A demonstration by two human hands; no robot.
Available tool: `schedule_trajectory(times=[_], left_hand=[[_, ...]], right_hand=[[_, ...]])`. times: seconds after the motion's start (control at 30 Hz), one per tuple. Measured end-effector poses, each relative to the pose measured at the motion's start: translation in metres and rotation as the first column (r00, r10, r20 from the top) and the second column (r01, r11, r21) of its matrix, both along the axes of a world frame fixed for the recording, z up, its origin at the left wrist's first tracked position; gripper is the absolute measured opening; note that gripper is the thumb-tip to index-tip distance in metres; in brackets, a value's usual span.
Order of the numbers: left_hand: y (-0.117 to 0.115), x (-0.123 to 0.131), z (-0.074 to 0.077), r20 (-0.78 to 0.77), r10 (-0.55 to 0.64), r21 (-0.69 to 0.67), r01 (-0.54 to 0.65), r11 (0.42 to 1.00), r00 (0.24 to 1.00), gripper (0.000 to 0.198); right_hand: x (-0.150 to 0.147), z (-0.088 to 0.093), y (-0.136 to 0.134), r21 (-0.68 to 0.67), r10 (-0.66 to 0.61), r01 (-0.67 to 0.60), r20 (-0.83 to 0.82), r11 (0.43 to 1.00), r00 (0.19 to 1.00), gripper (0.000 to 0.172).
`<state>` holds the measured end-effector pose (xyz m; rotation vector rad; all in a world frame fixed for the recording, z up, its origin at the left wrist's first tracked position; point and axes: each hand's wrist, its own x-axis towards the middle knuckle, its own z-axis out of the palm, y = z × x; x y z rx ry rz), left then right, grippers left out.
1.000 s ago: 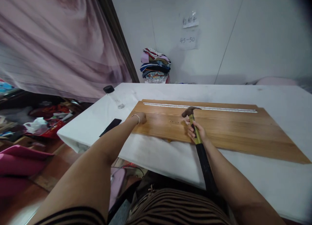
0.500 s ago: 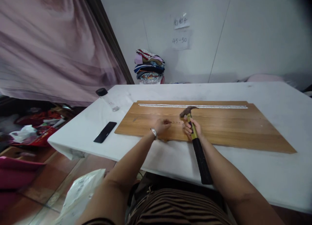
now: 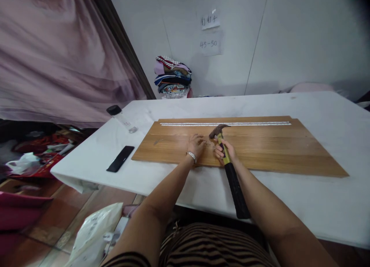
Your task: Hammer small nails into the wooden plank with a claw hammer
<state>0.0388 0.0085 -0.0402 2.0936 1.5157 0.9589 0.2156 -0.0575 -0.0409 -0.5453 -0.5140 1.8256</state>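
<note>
While the right hand (image 3: 231, 152) was wrapped round the yellow shank of the claw hammer (image 3: 230, 173), just below its brown head, the left hand (image 3: 197, 144) bent low at the wooden board (image 3: 274, 151). The two hands were near each other but apart; whether the left one pinched anything small could not be told. The hammer slanted across the board's near edge, head over the wood, black grip (image 3: 237, 193) pointing back toward the person. It looked stiff and top-heavy, its weight probably gathered in the metal head, so the high hold should give control, while the black grip, likely rubbery and slip-resistant, would suit a fuller swing. The board lay flat on the white table (image 3: 303, 205), seemingly rigid and fairly heavy; its smooth-looking face would offer little purchase, making its edges the better hold.
</note>
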Motion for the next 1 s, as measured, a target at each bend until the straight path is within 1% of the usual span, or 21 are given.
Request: schedule_trajectory(times=[0.17,0.53,0.67,0.87,1.0], left_hand=[[-0.0002,0.0030,-0.0007,-0.008,0.011,-0.032,-0.012,0.999,1.000,0.013],[-0.0012,0.0008,-0.0028,-0.010,-0.013,0.009,0.013,1.000,1.000,0.013],[-0.0011,0.0026,-0.0030,-0.049,-0.033,0.014,0.034,0.999,0.998,0.013],[-0.0042,0.0042,0.0015,-0.124,-0.062,-0.003,0.062,0.998,0.990,0.014],[-0.0055,0.0040,0.0025,-0.148,-0.087,-0.020,0.085,0.996,0.985,0.014]], right_hand=[[-0.0015,-0.0004,0.0002,-0.001,-0.016,0.016,0.026,1.000,1.000,0.021],[-0.0021,0.0024,-0.0002,-0.025,-0.008,0.009,0.031,1.000,0.999,0.019],[-0.0022,0.0038,-0.0012,-0.003,0.004,-0.003,0.048,1.000,0.999,0.022],[-0.0054,0.0046,-0.0030,0.013,-0.024,0.023,0.082,1.000,0.996,0.028],[-0.0083,0.0043,-0.0051,0.065,-0.036,0.028,0.129,0.997,0.991,0.030]])
